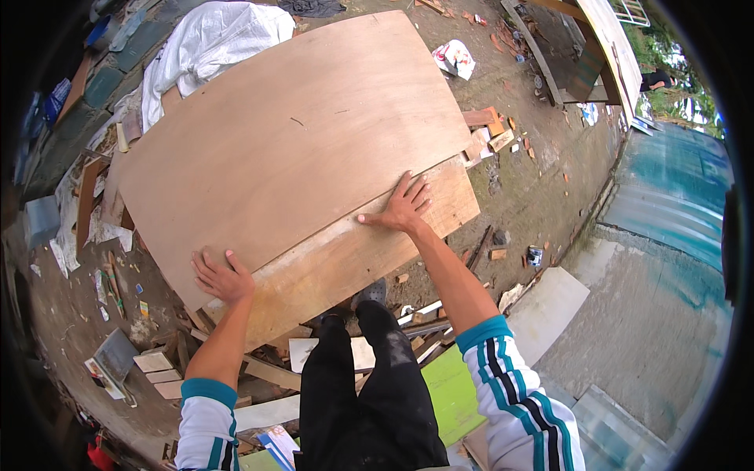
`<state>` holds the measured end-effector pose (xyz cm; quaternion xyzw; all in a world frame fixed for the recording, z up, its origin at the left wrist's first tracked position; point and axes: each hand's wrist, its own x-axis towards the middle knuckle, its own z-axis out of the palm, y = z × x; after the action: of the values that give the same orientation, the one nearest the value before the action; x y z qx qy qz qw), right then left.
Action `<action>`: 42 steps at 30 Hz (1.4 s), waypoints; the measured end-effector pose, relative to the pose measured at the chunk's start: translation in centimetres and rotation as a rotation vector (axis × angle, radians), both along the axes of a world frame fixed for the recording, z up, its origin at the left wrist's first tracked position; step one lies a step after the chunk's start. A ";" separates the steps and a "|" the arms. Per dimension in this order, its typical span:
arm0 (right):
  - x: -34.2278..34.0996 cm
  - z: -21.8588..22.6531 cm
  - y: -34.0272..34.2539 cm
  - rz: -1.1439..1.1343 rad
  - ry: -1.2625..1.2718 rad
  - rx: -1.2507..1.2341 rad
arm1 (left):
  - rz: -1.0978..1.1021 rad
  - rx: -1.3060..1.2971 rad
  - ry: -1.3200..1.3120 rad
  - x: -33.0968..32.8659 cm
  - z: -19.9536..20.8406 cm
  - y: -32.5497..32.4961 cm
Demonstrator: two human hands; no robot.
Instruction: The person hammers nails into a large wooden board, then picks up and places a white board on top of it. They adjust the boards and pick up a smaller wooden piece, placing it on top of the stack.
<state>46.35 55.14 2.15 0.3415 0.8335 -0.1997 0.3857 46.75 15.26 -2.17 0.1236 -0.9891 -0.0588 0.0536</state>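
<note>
A large light-brown plywood sheet (298, 133) lies flat over a second, paler board (353, 255), whose near strip shows along my side. My left hand (222, 276) rests with fingers spread on the sheet's near left corner. Farther right, my right hand (402, 206) lies spread across the sheet's near edge, its thumb and palm by the seam with the lower board. Neither hand holds anything. What supports the boards underneath is hidden.
A white sack (212, 47) lies at the far left edge of the sheet. Wood offcuts (491, 129) and a small can (535, 255) lie on the dirt to the right. Around my feet are scrap boards and a green panel (455, 396). A concrete wall (644, 314) stands right.
</note>
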 end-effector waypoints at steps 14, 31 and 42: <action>0.4 1.3 -0.5 -0.047 0.140 -0.014 | -0.047 -0.034 0.005 0.0 -0.8 -0.2; 12.7 -1.3 -7.2 -1.305 0.771 -0.043 | -0.301 -0.007 -0.095 -0.9 0.4 -0.7; 10.7 -1.2 -6.8 -1.396 0.752 0.026 | -0.331 0.001 -0.168 -0.5 -0.6 -0.5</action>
<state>57.06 48.30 0.95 0.6995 0.5034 -0.4875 -0.1401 46.24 14.76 -2.75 -0.0362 -0.9969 -0.0568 -0.0396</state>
